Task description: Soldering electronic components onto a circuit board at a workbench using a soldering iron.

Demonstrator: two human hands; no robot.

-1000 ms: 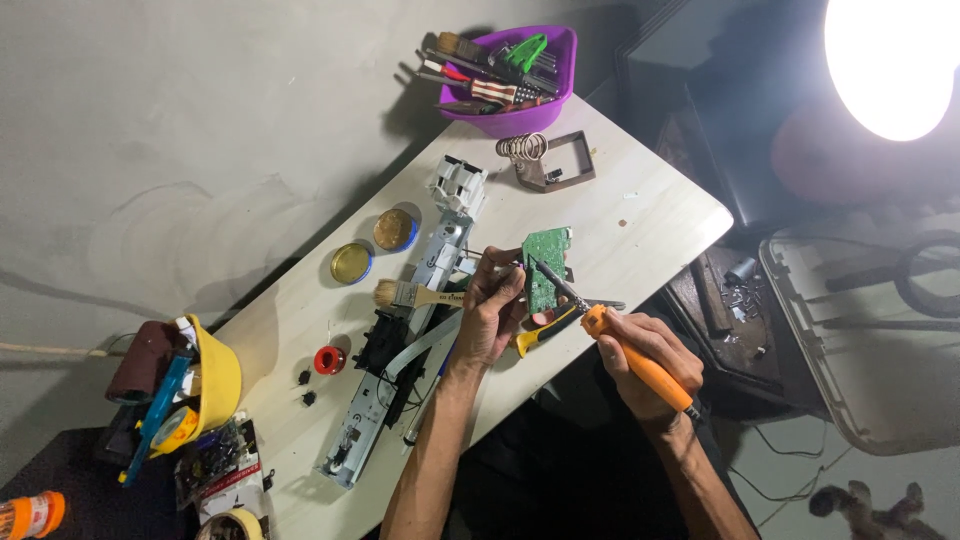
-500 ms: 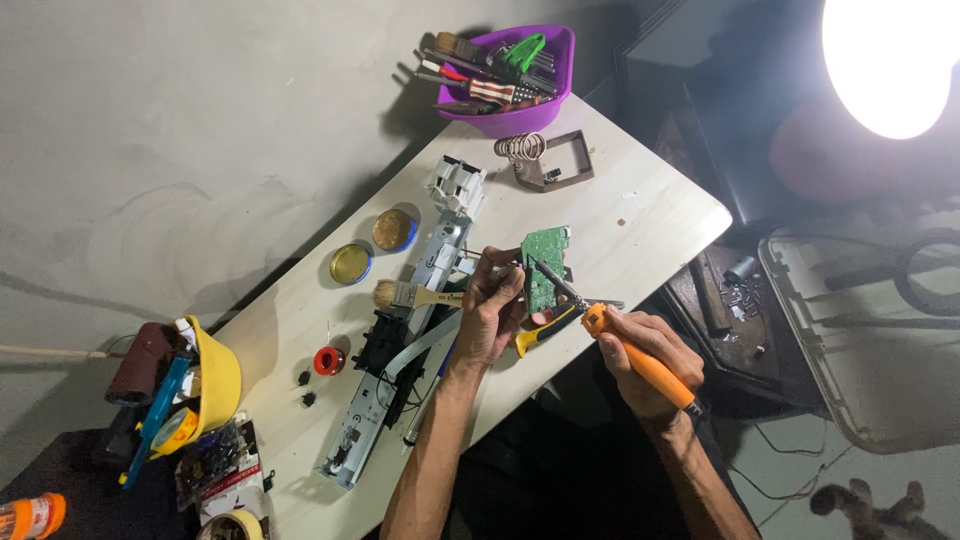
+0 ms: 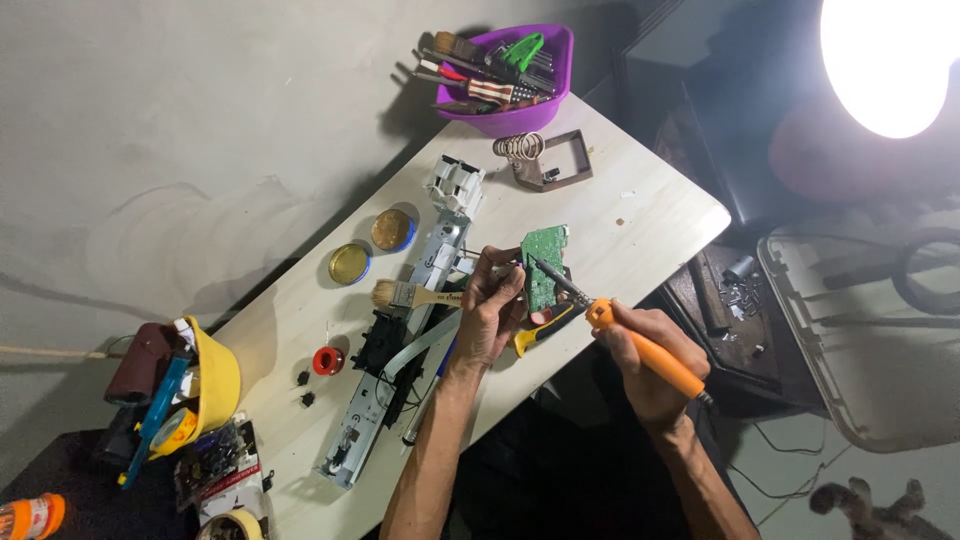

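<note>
My right hand [image 3: 650, 365] grips an orange-handled soldering iron [image 3: 640, 347], its dark tip reaching up-left onto a small green circuit board [image 3: 545, 262] on the pale wooden table [image 3: 640, 205]. My left hand [image 3: 490, 310] rests beside the board with fingers pinched together near its left edge; what they pinch is too small to make out. A yellow-handled tool [image 3: 540, 328] lies just below the board. A paintbrush [image 3: 415, 296] lies left of my left hand.
A long grey dismantled mechanism [image 3: 400, 350] crosses the table. Two round tins [image 3: 372, 247], a red spool [image 3: 327, 360], a coil soldering stand [image 3: 545, 160], a purple tool bowl [image 3: 510, 70] and a yellow container [image 3: 205, 385] surround it. A bright lamp [image 3: 890, 60] shines at top right.
</note>
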